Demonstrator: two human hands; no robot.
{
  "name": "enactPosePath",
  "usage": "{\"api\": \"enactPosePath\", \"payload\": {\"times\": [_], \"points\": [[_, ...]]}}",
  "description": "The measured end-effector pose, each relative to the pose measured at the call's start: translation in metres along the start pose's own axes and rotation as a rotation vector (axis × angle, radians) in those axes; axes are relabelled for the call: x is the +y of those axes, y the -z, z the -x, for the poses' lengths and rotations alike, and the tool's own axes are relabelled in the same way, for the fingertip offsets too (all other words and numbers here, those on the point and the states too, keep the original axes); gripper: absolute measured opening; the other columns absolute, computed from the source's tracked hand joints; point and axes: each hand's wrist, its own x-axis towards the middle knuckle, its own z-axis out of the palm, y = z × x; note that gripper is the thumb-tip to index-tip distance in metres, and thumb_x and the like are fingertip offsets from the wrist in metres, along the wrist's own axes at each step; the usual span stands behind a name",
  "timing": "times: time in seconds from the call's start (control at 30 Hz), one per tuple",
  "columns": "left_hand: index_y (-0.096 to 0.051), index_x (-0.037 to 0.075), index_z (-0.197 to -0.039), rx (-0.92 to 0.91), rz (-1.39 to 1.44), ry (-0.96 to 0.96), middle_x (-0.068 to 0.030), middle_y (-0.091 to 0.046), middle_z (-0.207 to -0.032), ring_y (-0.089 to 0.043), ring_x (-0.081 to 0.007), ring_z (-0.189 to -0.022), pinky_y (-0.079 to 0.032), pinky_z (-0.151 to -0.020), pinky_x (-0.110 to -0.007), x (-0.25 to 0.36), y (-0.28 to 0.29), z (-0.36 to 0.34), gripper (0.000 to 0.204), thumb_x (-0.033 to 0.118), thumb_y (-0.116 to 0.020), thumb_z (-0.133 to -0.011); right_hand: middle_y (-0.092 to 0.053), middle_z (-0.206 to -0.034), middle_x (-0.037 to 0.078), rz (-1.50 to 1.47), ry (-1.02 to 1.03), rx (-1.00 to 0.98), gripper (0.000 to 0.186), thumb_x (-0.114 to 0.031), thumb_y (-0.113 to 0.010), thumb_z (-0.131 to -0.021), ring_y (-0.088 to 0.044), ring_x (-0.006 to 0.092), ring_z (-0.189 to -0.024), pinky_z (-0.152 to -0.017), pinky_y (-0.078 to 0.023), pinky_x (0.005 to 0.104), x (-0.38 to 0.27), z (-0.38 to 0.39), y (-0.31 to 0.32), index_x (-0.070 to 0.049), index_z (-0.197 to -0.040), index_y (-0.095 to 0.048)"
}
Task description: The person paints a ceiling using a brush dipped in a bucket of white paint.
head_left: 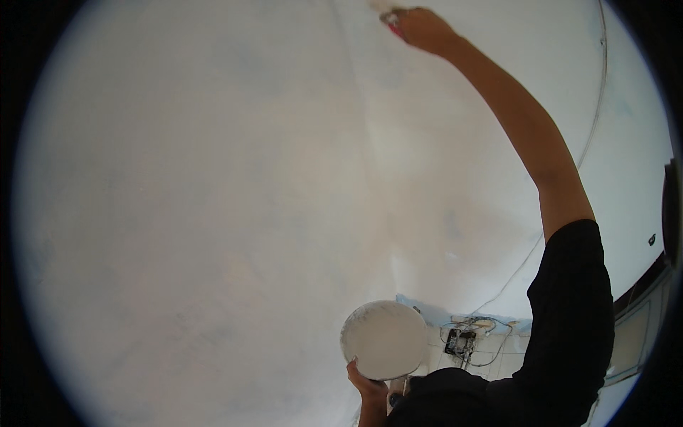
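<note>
My right arm reaches far up along the pale wall (284, 178). At its end my right hand (425, 30) is closed around a paintbrush (391, 20) with a bit of red on it. The light, blurred bristle end lies by the wall near the top edge of the view. Low in the middle, my left hand (368, 384) grips a round bucket (384, 340) at its near left side, thumb over the rim. Whitish paint appears inside, and the rim is smeared. The fingers beneath the bucket are hidden.
A wall corner runs down the middle. At the lower right, a dark electrical box (460, 343) with loose wires sits by white tiles (491, 345). A thin cable (603, 71) hangs down the right wall. A framed panel (637, 334) stands at the far right.
</note>
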Motion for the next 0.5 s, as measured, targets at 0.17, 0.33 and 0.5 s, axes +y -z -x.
{"api": "enactPosePath", "payload": {"times": [0.17, 0.33, 0.5], "points": [[-0.054, 0.002, -0.102, -0.107, -0.1, -0.137, -0.0082, -0.058, -0.097, -0.057, -0.0208, -0.091, -0.046, -0.079, -0.034, 0.009, -0.005, -0.006, 0.036, 0.03, -0.043, -0.083, -0.059, -0.074, 0.018, -0.255, -0.14, 0.079, 0.011, -0.011, -0.05, -0.081, -0.056, 0.0296, -0.058, -0.055, -0.048, 0.0369, -0.018, 0.01, 0.092, 0.0, -0.081, -0.052], [-0.054, 0.001, -0.101, -0.091, 0.008, -0.146, -0.0081, -0.058, -0.096, -0.057, -0.0197, -0.089, -0.046, -0.077, -0.033, 0.028, -0.017, -0.027, 0.033, 0.027, -0.047, -0.082, -0.058, -0.074, 0.006, -1.225, -0.53, -0.223, 0.016, -0.009, -0.051, -0.086, -0.062, 0.016, -0.061, -0.055, -0.05, 0.0268, -0.12, 0.109, 0.142, 0.005, -0.083, -0.058], [-0.049, 0.005, -0.112, -0.153, -0.106, -0.124, -0.0077, -0.054, -0.107, -0.052, -0.0209, -0.102, -0.041, -0.087, -0.035, 0.042, -0.029, -0.02, 0.045, 0.038, -0.038, -0.083, -0.061, -0.074, 0.009, -1.736, -0.675, -0.676, 0.015, -0.011, -0.061, -0.082, -0.062, 0.017, -0.056, -0.05, -0.052, 0.0253, -0.191, 0.169, 0.19, 0.004, -0.083, -0.059]]}}
